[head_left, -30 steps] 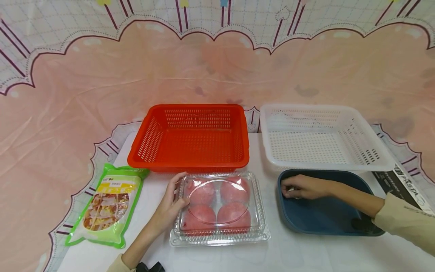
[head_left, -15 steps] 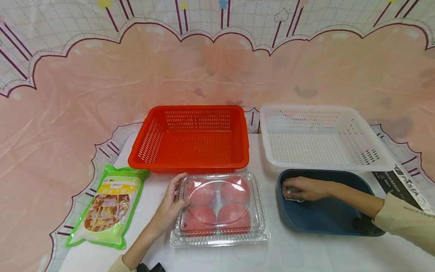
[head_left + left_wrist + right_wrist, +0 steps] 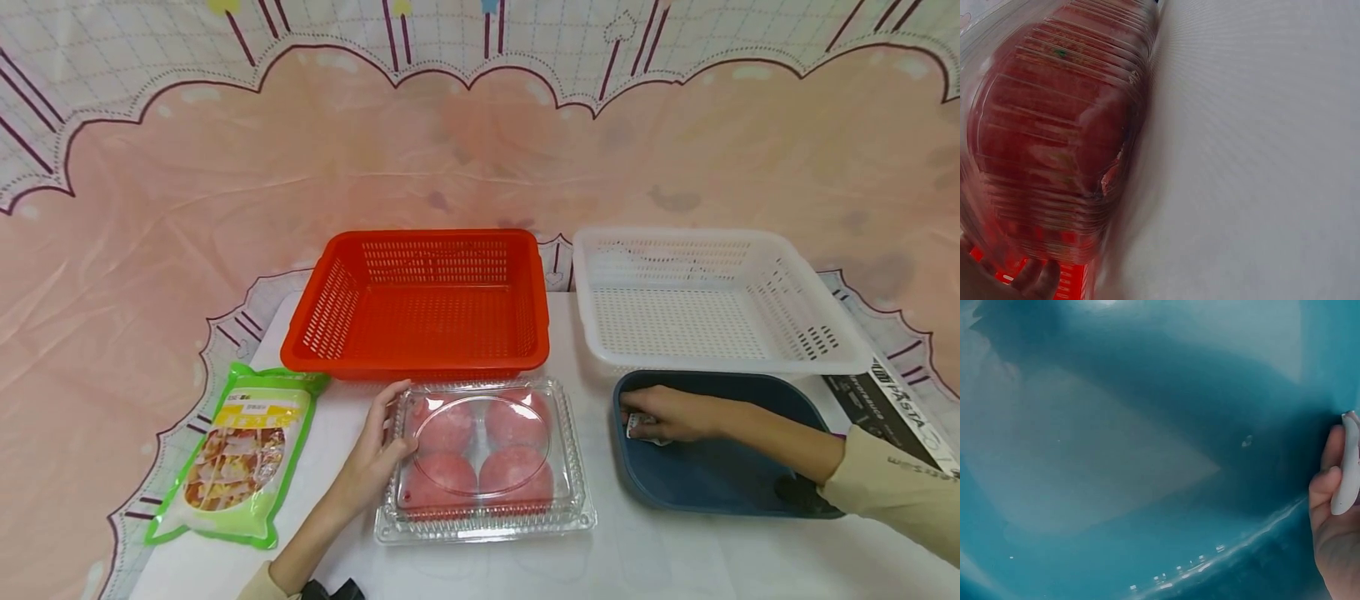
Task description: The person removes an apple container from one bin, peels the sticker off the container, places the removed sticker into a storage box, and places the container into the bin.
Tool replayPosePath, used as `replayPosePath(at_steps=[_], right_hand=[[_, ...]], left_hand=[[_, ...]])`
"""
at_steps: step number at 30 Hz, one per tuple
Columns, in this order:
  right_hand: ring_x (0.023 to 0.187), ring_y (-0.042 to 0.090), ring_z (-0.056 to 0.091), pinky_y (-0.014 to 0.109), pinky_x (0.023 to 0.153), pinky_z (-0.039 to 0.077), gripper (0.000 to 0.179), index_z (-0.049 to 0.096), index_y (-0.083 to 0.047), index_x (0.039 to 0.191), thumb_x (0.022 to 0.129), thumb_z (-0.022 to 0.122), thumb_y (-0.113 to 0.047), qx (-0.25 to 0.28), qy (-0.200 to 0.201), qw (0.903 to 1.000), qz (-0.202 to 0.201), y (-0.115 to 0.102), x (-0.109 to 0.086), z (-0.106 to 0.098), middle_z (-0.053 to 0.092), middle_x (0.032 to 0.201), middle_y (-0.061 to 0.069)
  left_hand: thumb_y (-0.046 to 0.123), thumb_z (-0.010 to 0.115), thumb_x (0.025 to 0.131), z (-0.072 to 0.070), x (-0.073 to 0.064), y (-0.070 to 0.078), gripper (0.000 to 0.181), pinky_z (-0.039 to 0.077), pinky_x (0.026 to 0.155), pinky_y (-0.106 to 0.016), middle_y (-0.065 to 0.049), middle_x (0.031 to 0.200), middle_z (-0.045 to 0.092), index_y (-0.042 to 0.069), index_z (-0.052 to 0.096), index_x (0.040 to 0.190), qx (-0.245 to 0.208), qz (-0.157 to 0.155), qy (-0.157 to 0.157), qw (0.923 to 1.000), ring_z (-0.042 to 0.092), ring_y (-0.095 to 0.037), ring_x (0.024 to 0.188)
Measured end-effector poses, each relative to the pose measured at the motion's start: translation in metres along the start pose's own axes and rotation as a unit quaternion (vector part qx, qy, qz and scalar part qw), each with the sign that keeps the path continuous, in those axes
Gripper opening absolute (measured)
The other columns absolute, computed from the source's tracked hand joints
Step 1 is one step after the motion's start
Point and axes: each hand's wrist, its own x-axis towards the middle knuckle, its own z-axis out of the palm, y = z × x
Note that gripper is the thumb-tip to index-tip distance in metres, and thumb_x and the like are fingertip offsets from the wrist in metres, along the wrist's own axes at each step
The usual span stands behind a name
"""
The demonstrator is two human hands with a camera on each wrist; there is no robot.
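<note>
Head view shows the left hand (image 3: 372, 463) with fingers spread against the left side of the clamshell (image 3: 485, 460) of tomatoes, while the right hand (image 3: 663, 413) pinches a small white packet (image 3: 638, 426) inside the blue tray (image 3: 712, 479).

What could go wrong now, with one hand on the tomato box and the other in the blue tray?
The left hand only rests against the side of the tomato box, so a push might slide it. The small white packet under the right hand sits at the blue tray wall and might slip from the fingers.
</note>
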Motion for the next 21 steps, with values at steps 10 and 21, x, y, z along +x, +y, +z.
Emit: replayPosePath(at_steps=[10,21], right_hand=[[0.071,-0.004,0.055,0.018,0.058,0.049,0.011,0.054,-0.008,0.091,0.089,0.065,-0.011,-0.004,0.006,0.9997,0.024,-0.0055,0.0003,-0.0009,0.059,0.082,-0.002],[0.067,-0.007,0.047,0.018,0.056,0.046,0.011,0.055,-0.011,0.089,0.092,0.063,-0.017,0.025,0.02,0.9995,0.003,-0.0005,-0.0038,-0.0003,0.054,0.079,-0.006]], left_hand=[[0.004,0.049,0.084,0.0004,0.0007,-0.0001,0.07,0.031,0.108,-0.064,-0.011,0.147,0.035,0.013,0.025,0.149,-0.005,-0.009,-0.002,0.9999,0.036,-0.03,0.13],[0.003,0.049,0.085,0.0002,-0.0011,0.0014,0.068,0.036,0.105,-0.058,-0.012,0.145,0.038,0.014,0.027,0.148,0.001,0.006,0.004,1.0,0.041,-0.031,0.129]])
